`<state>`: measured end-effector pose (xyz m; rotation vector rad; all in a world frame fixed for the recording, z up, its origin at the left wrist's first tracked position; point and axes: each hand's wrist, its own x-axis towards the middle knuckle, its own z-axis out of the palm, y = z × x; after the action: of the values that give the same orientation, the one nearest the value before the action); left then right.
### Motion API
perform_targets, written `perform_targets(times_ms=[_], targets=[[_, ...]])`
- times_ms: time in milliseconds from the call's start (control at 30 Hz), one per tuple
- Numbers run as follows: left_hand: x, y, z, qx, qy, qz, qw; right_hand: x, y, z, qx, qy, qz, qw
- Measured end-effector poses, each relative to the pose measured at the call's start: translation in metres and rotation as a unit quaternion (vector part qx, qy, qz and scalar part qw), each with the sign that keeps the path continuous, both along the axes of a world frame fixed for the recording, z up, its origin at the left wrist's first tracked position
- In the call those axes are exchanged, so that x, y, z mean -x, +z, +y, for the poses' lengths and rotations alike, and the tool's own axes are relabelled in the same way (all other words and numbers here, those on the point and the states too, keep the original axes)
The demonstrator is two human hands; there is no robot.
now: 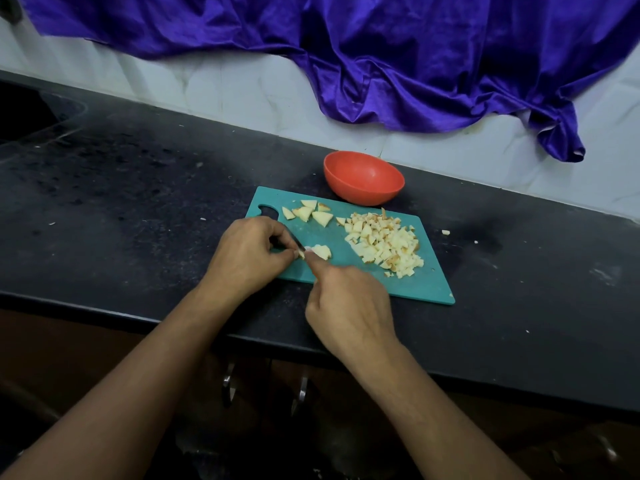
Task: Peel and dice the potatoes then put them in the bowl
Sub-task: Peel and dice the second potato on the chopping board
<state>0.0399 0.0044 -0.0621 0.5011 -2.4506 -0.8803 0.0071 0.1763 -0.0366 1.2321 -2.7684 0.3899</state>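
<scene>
A red bowl [360,192] is being kept just behind the far edge of a teal cutting board [426,282]. A heap of diced potato [384,244] is being carried on the board's right half. A few larger wedges [308,212] are lying near the board's handle hole, which is being partly covered by the left hand [246,254]. One stray cube [445,232] is lying on the counter [138,185], right of the board.

A potato piece [322,251] is being pinched against the board by the left hand's curled fingertips. A knife [300,247] is being gripped by the right hand [349,303]; its handle is being hidden in the fist, and its blade is being held against that piece.

The black counter is being backed by a pale tiled wall [242,91], over which a purple cloth [381,57] is being draped.
</scene>
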Motion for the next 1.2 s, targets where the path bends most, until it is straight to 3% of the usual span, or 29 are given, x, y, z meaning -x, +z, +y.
perform_targets(times_ms=[133,267,367,467,633,867,1033,1200], targets=[[0.0,-0.001,-0.001,0.005,0.001,-0.003,1.0,0.004,-0.002,0.01,0.022,0.007,-0.017,1.0],[0.0,-0.002,-0.002,-0.001,-0.01,0.003,1.0,0.023,-0.002,0.021,0.146,-0.018,-0.222,0.964],[0.0,-0.004,-0.004,-0.012,-0.027,0.0,1.0,0.03,-0.003,0.027,0.218,-0.03,-0.299,0.929],[-0.002,-0.001,-0.004,-0.021,-0.04,-0.008,0.999,0.032,-0.002,0.032,0.238,-0.043,-0.304,0.921],[-0.004,0.002,0.001,-0.002,-0.07,-0.002,0.998,0.032,-0.007,0.031,0.191,-0.025,-0.256,0.947],[-0.002,-0.002,0.002,0.028,-0.077,0.011,0.997,0.032,-0.006,0.023,0.16,-0.02,-0.238,0.958],[0.001,-0.002,0.003,0.099,-0.067,0.005,0.993,0.034,-0.004,0.021,0.149,-0.017,-0.242,0.959],[0.002,-0.002,0.004,0.102,-0.053,-0.001,0.993,0.037,-0.001,0.026,0.197,-0.037,-0.267,0.943]])
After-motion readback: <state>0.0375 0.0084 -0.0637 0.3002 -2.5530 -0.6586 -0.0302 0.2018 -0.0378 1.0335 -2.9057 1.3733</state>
